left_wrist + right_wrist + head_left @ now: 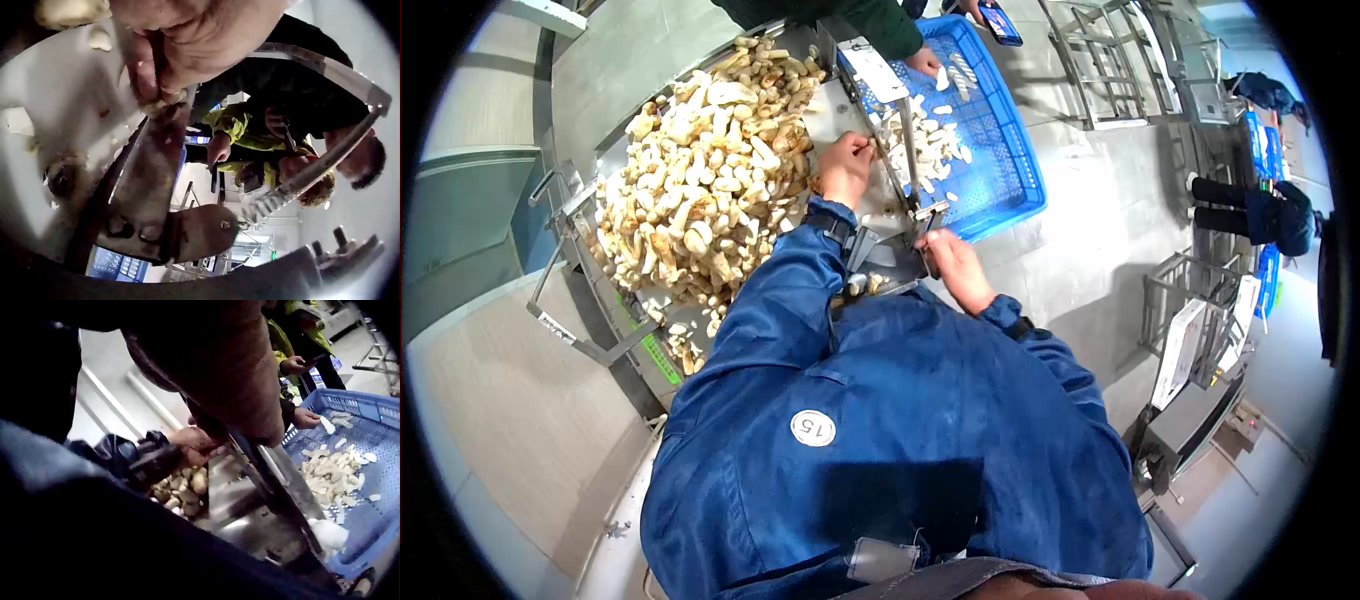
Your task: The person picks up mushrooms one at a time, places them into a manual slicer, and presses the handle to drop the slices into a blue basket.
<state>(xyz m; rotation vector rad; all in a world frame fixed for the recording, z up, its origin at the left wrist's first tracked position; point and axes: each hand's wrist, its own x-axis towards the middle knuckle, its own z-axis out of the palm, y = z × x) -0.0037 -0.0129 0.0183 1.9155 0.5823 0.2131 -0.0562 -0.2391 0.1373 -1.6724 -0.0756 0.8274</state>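
My left hand is over the steel work surface, beside the long blade of a lever cutter. In the left wrist view its fingers pinch a small pale piece of mushroom right at the blade's edge; most of the piece is hidden. My right hand curls round the cutter's handle at the near end, the handle largely covered by the fingers. Left of the hands rises a large heap of cream and brown mushrooms. Pale mushroom slices lie beyond the blade in a blue crate.
Across the crate, another person's hand holds a pale slice. Someone else holds a phone. A green basket stands beside the heap. Metal frames and a person in dark clothes are to the right.
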